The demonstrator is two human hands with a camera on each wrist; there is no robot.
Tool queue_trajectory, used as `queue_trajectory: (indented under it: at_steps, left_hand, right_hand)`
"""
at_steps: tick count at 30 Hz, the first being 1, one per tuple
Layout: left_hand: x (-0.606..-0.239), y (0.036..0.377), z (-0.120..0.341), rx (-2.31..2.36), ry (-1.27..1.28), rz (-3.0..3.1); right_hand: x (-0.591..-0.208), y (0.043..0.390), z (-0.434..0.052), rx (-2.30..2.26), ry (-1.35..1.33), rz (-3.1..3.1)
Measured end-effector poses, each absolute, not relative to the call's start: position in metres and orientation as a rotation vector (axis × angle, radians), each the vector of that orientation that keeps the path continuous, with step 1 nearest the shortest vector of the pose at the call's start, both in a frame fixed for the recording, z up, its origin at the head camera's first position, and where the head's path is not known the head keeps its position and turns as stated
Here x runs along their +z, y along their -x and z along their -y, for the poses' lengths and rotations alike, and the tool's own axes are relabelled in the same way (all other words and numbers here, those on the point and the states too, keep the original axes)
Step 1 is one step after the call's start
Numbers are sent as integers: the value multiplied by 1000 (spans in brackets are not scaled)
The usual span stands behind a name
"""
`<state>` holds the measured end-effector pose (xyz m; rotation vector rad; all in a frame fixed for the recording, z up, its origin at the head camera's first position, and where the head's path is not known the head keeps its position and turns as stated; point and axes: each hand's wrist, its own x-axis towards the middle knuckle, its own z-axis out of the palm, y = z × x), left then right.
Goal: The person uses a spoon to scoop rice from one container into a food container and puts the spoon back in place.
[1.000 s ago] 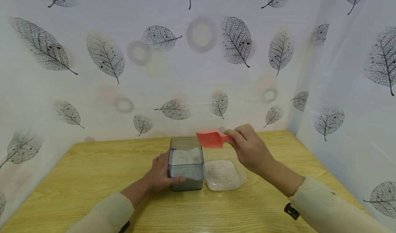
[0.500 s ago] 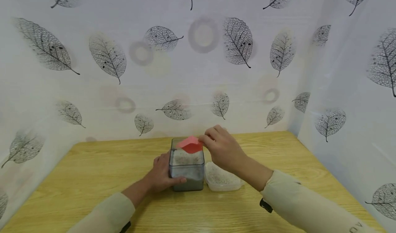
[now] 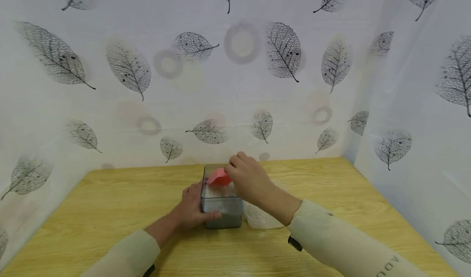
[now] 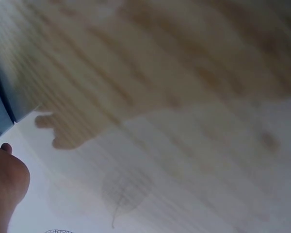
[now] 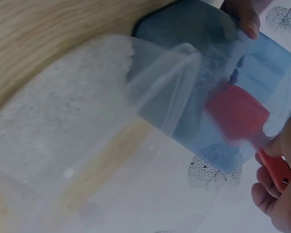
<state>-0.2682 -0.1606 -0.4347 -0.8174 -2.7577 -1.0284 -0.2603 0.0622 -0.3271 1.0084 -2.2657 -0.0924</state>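
2 hands at frame center: left hand (image 3: 193, 209) fingers curled round the grey container (image 3: 222, 205) of white grains (image 3: 217, 191), right hand (image 3: 247, 183) pinching red scoop (image 3: 219, 177) inside its mouth; a tilted lift could spill grains onto table (image 3: 110, 211).

Tall container (image 3: 222, 205) on the table (image 3: 110, 211), shallow tub (image 3: 262, 220) touching its right side, scoop (image 3: 219, 177) inside the tall container, left hand (image 3: 191, 209) against its left wall
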Motion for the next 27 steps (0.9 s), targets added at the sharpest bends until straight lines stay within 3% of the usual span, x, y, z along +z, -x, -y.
queue_trajectory:
  at_steps: [10,27]
  left_hand:
    - [-436,268,164,-1044,812,2755]
    - [-438,270,161,-1018,869,2684]
  right_hand:
    - [-319,265,-31,-409,-1054,2465]
    - [-338,271,-41,-197,-1044,2402]
